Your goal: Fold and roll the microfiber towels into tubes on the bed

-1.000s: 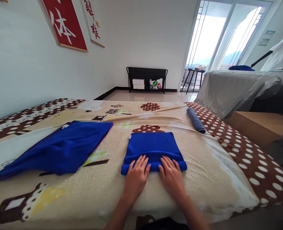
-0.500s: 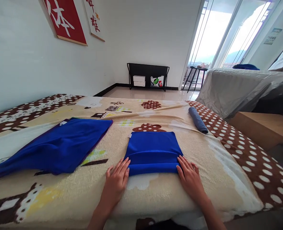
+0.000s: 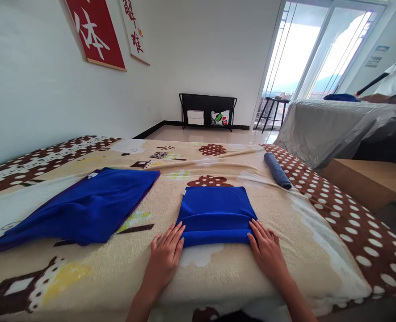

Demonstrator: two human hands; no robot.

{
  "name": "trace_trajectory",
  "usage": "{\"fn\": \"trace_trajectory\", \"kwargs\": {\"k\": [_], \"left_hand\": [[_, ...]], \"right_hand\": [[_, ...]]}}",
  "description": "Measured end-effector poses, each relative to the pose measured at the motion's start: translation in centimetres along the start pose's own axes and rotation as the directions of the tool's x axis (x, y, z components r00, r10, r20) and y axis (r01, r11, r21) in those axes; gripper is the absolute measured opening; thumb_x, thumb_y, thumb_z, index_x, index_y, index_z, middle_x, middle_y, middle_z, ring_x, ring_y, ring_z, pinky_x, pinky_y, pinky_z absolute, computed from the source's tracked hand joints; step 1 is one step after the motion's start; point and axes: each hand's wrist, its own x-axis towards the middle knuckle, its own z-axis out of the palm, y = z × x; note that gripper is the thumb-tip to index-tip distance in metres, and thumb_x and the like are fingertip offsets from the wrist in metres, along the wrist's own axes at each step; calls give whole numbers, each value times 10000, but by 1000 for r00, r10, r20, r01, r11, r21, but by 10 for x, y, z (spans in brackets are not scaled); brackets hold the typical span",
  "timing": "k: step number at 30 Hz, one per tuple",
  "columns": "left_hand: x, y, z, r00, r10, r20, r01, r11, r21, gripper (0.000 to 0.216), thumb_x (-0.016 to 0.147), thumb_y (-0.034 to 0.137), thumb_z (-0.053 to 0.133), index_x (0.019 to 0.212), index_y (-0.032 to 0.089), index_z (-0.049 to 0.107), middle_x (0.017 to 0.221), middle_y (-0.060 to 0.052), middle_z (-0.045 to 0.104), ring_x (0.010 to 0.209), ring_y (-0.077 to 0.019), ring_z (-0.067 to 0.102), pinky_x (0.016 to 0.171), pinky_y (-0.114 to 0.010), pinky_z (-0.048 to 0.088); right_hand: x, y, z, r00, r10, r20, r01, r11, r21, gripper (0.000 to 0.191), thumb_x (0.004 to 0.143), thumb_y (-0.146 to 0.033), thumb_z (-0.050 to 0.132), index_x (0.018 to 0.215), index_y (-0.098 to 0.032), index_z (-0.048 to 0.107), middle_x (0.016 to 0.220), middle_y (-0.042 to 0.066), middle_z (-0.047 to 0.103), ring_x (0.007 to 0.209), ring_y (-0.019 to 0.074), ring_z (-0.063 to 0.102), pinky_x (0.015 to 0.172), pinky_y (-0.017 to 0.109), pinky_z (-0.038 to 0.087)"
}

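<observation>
A blue towel (image 3: 218, 203) lies in front of me, its near edge turned over into a flat fold with a crease behind it. A small white tag sticks out at its far left corner. My left hand (image 3: 167, 245) rests at the left end of the fold, fingers stretched out and touching the edge. At the right end, my right hand (image 3: 267, 245) lies the same way, fingers extended over the cloth's border. Neither hand grips the fabric. To the left, a second blue towel (image 3: 84, 208) with a purple edge is spread out, slightly rumpled.
Beneath everything is a patterned fleece blanket (image 3: 124, 273). A rolled grey-blue towel (image 3: 277, 171) lies at the right. Beyond that are a cardboard box (image 3: 365, 181) and a covered surface (image 3: 318, 127), with another person's arm (image 3: 385, 99) above it. A black rack (image 3: 208, 100) stands by the wall.
The view has shifted slightly. Both hands stay at the ends of the towel's fold. At the far right, the other person's arm and a dark object have come further into view.
</observation>
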Motion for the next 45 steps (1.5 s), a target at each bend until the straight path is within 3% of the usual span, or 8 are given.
{"fn": "trace_trajectory", "kwargs": {"k": [7,12,17,23,27,35,40,45], "left_hand": [[0,-3,5,998,42,-56,-41,999,27,454,1013,319,377,1463,334,441,1467,-39,534,1349,-220,496,1091,-470,302],[-2,1,5,957,70,-282,-45,994,95,450,998,284,434,1447,303,458,1461,-71,540,1315,-237,526,1108,-452,234],[-6,0,1,919,114,-378,-82,992,100,217,961,284,529,1114,305,680,1199,-34,714,1143,-243,624,1022,-424,303],[-8,-3,-1,947,158,-279,-142,987,76,292,931,247,524,1192,289,648,1134,-35,726,1086,-226,641,980,-390,348],[-7,-3,-5,951,178,-252,-158,983,98,380,890,224,520,1249,298,621,1161,-31,714,1092,-232,640,958,-382,379],[0,-18,-12,946,294,-137,-259,939,228,417,852,156,497,1208,321,637,1161,-5,729,1069,-223,660,883,-371,365],[12,-27,-11,928,337,-159,-300,929,218,448,833,74,447,1170,306,629,1113,7,741,1024,-200,676,872,-365,350],[14,-31,-27,937,325,-126,-323,946,36,440,870,77,421,1215,303,576,1094,-13,724,1062,-204,648,934,-363,371]], "right_hand": [[0,2,4,1000,-12,-9,12,1000,-14,494,1031,-462,313,1426,-234,503,1468,74,518,1374,229,454,1110,460,300],[-1,8,6,998,-25,-51,27,999,43,488,1014,-475,365,1421,-241,501,1485,96,495,1364,253,467,1090,465,335],[0,11,4,992,0,-125,20,987,158,454,987,-466,453,1380,-250,520,1467,94,509,1335,270,485,1059,461,380],[-11,14,-5,969,-100,-226,151,963,222,417,978,-328,480,1391,-266,503,1408,86,566,1312,265,517,1062,456,389],[-10,17,-9,952,-307,-16,306,940,151,519,961,-287,507,1474,-323,436,1418,22,569,1307,228,539,1052,391,408],[10,47,-11,917,-324,231,281,938,201,433,1002,-356,455,1432,-407,488,1415,15,570,1288,220,559,1065,426,409],[13,70,0,954,-278,110,260,953,155,350,935,-441,574,1280,-427,635,1384,38,592,1233,251,586,1021,455,443],[17,80,-7,965,-260,36,252,956,147,246,896,-445,633,1112,-380,730,1198,37,683,1104,233,633,943,402,496]]}}
